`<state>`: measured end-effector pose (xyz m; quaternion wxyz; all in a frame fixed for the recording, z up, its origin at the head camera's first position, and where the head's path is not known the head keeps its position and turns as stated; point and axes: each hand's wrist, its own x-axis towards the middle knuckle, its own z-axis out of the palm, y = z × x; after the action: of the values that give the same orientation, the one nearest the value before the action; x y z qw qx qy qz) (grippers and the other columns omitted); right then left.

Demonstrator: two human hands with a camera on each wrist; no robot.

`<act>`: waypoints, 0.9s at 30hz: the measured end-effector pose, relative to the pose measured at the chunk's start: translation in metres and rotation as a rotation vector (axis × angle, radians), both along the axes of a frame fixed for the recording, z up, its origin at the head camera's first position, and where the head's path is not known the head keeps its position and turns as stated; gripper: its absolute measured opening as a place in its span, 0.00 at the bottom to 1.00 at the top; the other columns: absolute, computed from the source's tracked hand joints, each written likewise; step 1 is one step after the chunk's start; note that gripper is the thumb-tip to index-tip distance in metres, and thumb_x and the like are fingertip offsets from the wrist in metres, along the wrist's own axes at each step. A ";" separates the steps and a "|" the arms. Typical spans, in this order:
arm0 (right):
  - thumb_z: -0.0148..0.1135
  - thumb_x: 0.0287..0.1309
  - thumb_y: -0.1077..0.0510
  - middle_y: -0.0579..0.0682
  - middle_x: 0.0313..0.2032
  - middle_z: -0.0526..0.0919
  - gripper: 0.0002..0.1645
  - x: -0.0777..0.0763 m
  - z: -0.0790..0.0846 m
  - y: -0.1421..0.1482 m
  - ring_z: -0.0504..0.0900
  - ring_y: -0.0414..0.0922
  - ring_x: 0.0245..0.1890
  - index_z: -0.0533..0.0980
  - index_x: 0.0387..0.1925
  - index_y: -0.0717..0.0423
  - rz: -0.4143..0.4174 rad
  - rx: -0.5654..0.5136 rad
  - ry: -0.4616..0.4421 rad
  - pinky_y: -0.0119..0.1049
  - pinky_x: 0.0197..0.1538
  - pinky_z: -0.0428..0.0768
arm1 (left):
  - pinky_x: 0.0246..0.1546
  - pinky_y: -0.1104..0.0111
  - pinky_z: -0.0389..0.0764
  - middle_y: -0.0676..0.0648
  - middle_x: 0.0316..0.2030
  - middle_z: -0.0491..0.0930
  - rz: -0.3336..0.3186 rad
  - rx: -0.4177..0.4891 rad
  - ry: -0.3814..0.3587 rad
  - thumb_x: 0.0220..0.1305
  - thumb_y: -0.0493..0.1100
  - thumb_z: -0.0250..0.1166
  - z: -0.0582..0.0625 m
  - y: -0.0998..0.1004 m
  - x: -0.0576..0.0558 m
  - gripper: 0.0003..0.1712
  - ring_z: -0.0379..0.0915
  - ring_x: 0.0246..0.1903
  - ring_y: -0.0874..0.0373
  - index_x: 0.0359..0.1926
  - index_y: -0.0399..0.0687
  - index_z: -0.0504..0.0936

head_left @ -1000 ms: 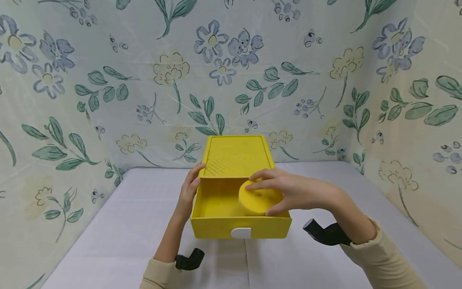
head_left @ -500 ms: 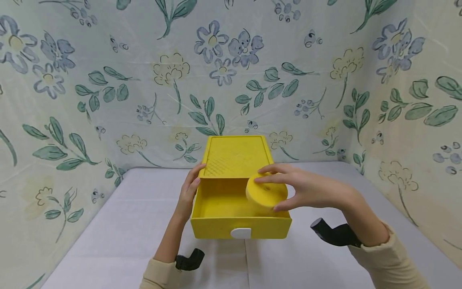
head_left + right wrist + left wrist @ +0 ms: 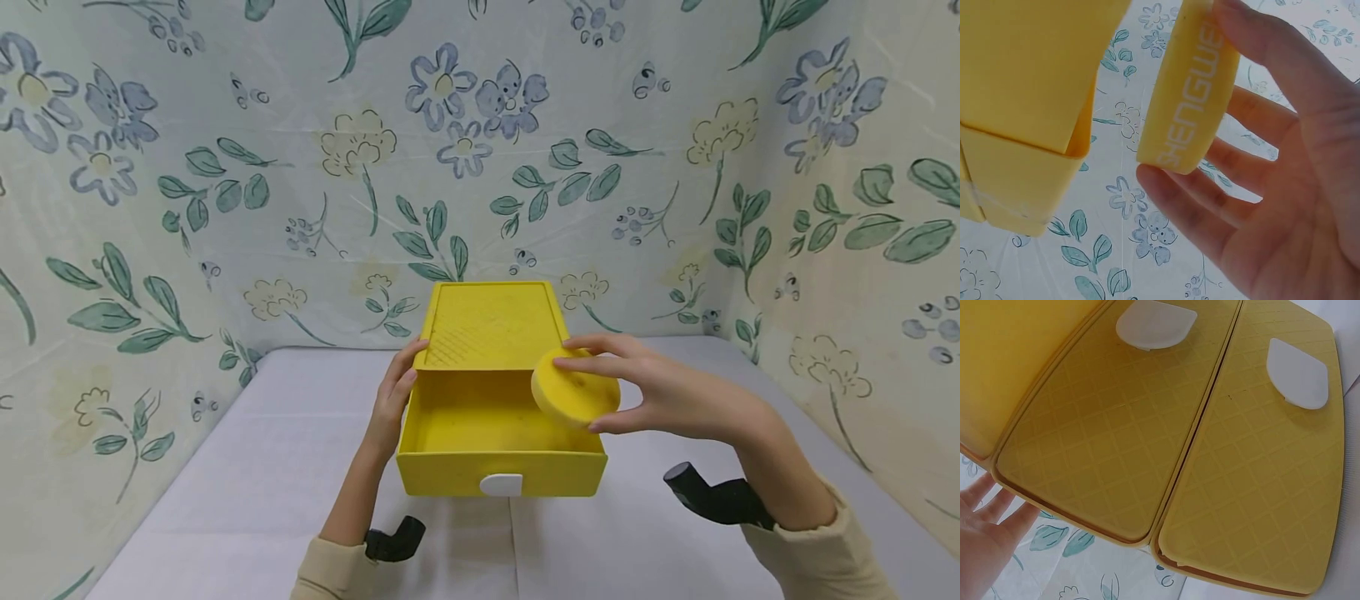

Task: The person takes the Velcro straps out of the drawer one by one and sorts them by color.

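In the head view, my right hand (image 3: 667, 387) pinches a thick round yellow disc (image 3: 573, 396) between thumb and fingertips, over the right side of a pulled-out drawer (image 3: 435, 475). White lettering runs along the rim of the disc, plain in the right wrist view. The drawer belongs to a yellow drawer cabinet (image 3: 491, 321) and has a white tab handle (image 3: 501, 484) in front; nothing shows inside it. My left hand (image 3: 392, 400) rests against the cabinet's left side, fingers fairly straight. The left wrist view shows its fingers touching the side edge.
Below the open drawer, two closed drawers, a middle one (image 3: 1104, 437) and a lower one (image 3: 1254, 475), show white tab handles in the left wrist view. A white-covered table (image 3: 262, 467) bears the cabinet. Floral cloth (image 3: 300, 208) hangs behind and at both sides.
My right hand has lifted the disc up out of the drawer and moved it to the right, tilting it. The left hand and the cabinet stay in place.
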<state>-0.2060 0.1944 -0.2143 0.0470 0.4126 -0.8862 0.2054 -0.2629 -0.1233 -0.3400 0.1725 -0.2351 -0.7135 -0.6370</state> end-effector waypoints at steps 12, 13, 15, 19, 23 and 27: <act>0.67 0.47 0.51 0.51 0.62 0.63 0.38 -0.006 -0.015 0.020 0.61 0.54 0.60 0.65 0.62 0.47 -0.044 -0.102 0.118 0.53 0.51 0.74 | 0.64 0.43 0.48 0.47 0.69 0.49 -0.003 0.003 -0.001 0.67 0.46 0.40 0.000 0.000 0.000 0.24 0.45 0.68 0.47 0.64 0.50 0.60; 0.67 0.47 0.52 0.51 0.62 0.64 0.39 -0.007 -0.016 0.021 0.61 0.53 0.60 0.65 0.62 0.47 -0.057 -0.104 0.128 0.50 0.50 0.75 | 0.64 0.43 0.48 0.47 0.69 0.50 -0.003 0.004 0.000 0.67 0.46 0.40 0.000 0.000 0.000 0.24 0.46 0.68 0.47 0.64 0.50 0.60; 0.67 0.47 0.52 0.51 0.62 0.64 0.39 -0.008 -0.019 0.023 0.62 0.53 0.59 0.65 0.62 0.48 -0.080 -0.110 0.134 0.49 0.49 0.76 | 0.64 0.43 0.48 0.47 0.69 0.50 -0.002 0.005 0.000 0.67 0.46 0.40 0.000 0.000 -0.001 0.24 0.46 0.68 0.47 0.64 0.50 0.60; 0.67 0.47 0.53 0.53 0.62 0.63 0.38 -0.012 -0.024 0.027 0.62 0.55 0.59 0.65 0.62 0.50 -0.112 -0.128 0.122 0.53 0.49 0.75 | 0.64 0.43 0.49 0.48 0.69 0.50 -0.006 0.010 -0.002 0.68 0.47 0.40 -0.001 -0.001 -0.001 0.24 0.46 0.68 0.48 0.64 0.50 0.60; 0.66 0.48 0.53 0.56 0.63 0.62 0.38 -0.017 -0.030 0.031 0.61 0.58 0.59 0.65 0.62 0.49 -0.144 -0.134 0.128 0.60 0.50 0.71 | 0.63 0.43 0.51 0.48 0.69 0.49 -0.009 0.016 -0.001 0.68 0.47 0.40 -0.001 -0.001 -0.001 0.24 0.46 0.67 0.48 0.64 0.50 0.60; 0.67 0.48 0.54 0.57 0.63 0.61 0.38 -0.022 -0.036 0.035 0.60 0.60 0.59 0.65 0.62 0.49 -0.175 -0.138 0.138 0.63 0.50 0.70 | 0.62 0.42 0.52 0.47 0.70 0.49 -0.007 0.012 0.003 0.68 0.47 0.40 -0.001 0.000 -0.001 0.24 0.46 0.68 0.48 0.64 0.50 0.60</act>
<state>-0.2280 0.2295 -0.2502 0.1540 0.3426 -0.8973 0.2319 -0.2636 -0.1237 -0.3411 0.1729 -0.2377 -0.7085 -0.6416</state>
